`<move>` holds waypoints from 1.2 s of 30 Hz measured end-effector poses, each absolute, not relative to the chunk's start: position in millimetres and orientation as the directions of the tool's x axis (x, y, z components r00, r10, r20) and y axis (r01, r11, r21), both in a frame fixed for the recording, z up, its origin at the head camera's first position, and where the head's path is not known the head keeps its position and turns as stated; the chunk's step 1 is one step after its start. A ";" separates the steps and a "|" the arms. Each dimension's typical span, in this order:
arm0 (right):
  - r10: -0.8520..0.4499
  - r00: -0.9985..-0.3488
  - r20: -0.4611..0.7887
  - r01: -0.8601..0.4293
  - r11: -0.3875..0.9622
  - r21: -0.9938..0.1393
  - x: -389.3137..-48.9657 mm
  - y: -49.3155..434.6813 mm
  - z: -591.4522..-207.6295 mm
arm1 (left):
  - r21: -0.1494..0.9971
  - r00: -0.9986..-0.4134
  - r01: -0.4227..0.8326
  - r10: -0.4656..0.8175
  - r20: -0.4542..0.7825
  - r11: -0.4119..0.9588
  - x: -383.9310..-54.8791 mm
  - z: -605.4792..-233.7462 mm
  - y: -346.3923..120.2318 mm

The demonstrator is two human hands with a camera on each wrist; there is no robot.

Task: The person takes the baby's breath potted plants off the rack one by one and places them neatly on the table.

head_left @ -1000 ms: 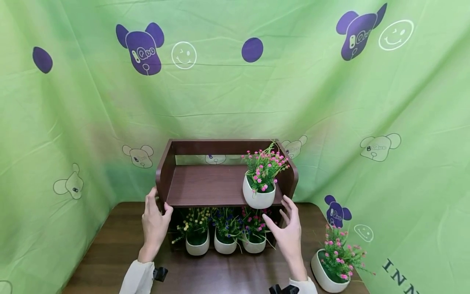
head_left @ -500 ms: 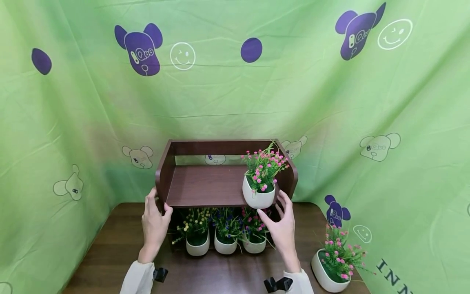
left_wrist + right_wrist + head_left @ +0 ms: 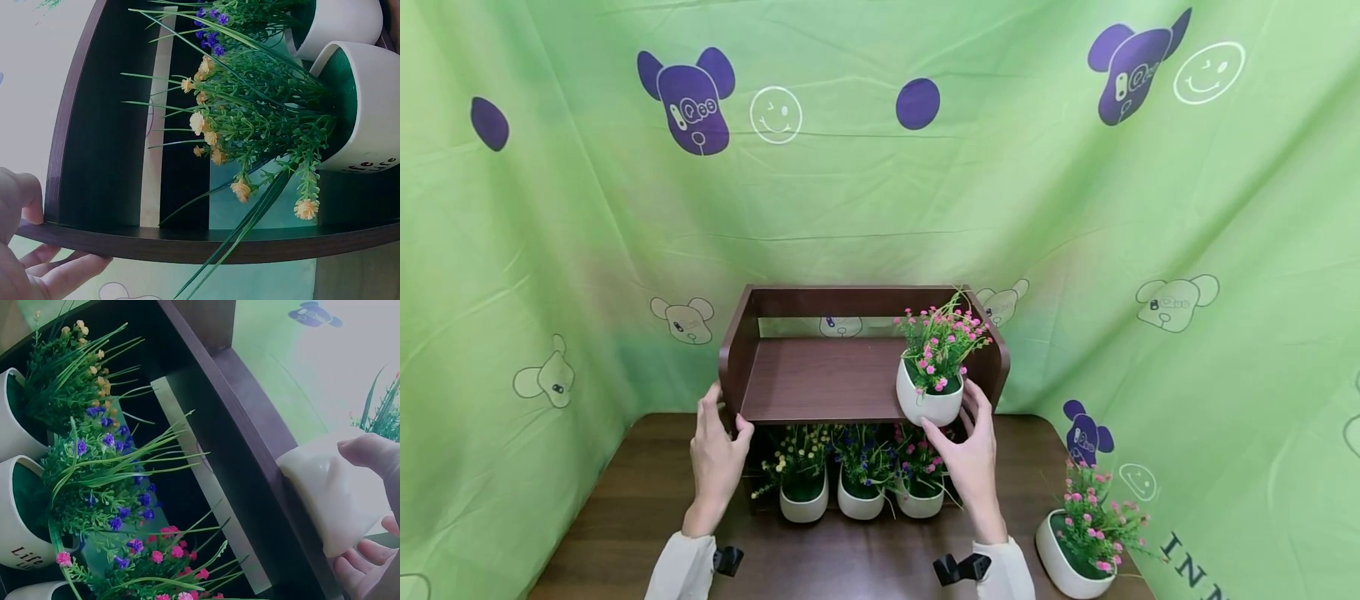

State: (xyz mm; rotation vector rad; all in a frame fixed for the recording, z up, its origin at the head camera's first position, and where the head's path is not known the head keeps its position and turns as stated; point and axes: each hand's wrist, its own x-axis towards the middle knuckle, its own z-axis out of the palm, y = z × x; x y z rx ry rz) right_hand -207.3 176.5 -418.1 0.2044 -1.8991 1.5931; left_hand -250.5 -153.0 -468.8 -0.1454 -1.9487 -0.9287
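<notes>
A dark brown two-tier wooden shelf point(image 3: 820, 375) stands on the table. My left hand point(image 3: 717, 467) grips its left side panel, the thumb at the front edge and the fingers on the outside, as the left wrist view shows too. At the right end of the upper tier is a white pot of pink artificial flowers point(image 3: 929, 408). My right hand point(image 3: 973, 467) holds this pot from the lower right, its thumb point(image 3: 362, 452) on the front and the other fingers round the side. In the right wrist view the pot's base overlaps the upper board's edge.
Three white pots stand on the lower tier, with yellow flowers point(image 3: 804, 508), blue flowers point(image 3: 861, 504) and pink flowers point(image 3: 921, 502). Another pink-flowered pot point(image 3: 1071, 562) is at the table's right edge. A green printed cloth point(image 3: 865, 208) hangs behind.
My right hand has moved left and slightly up, from beside the upper flower pot to a hold on it. The left hand stays on the shelf's side panel.
</notes>
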 end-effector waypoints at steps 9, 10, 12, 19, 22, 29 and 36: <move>0.267 -0.773 0.576 -0.512 0.274 -0.814 -213.8 174.7 -417.6 | 0.547 -0.556 0.451 -0.257 0.790 0.705 -250.7 -469.0 -153.5; 0.267 -0.772 0.577 -0.514 0.272 -0.814 -214.4 174.4 -417.6 | 0.547 -0.556 0.452 -0.257 0.791 0.705 -250.6 -469.0 -153.5; 0.270 -0.773 0.575 -0.509 0.278 -0.815 -215.5 173.8 -417.2 | 0.546 -0.554 0.454 -0.257 0.792 0.704 -250.5 -469.0 -153.6; 0.291 -0.783 0.550 -0.466 0.312 -0.828 -216.2 170.6 -414.0 | 0.544 -0.552 0.455 -0.257 0.794 0.704 -249.9 -468.9 -153.2; 0.296 -0.791 0.536 -0.442 0.330 -0.834 -217.9 170.1 -414.3 | 0.545 -0.554 0.454 -0.256 0.792 0.705 -250.0 -469.1 -153.2; 0.324 -0.804 0.498 -0.380 0.363 -0.851 -234.9 176.9 -435.0 | 0.531 -0.543 0.463 -0.247 0.803 0.710 -249.9 -469.8 -153.9; 0.332 -0.788 0.519 -0.392 0.380 -0.838 -243.1 178.6 -443.3 | 0.538 -0.548 0.457 -0.252 0.797 0.708 -250.4 -469.5 -153.9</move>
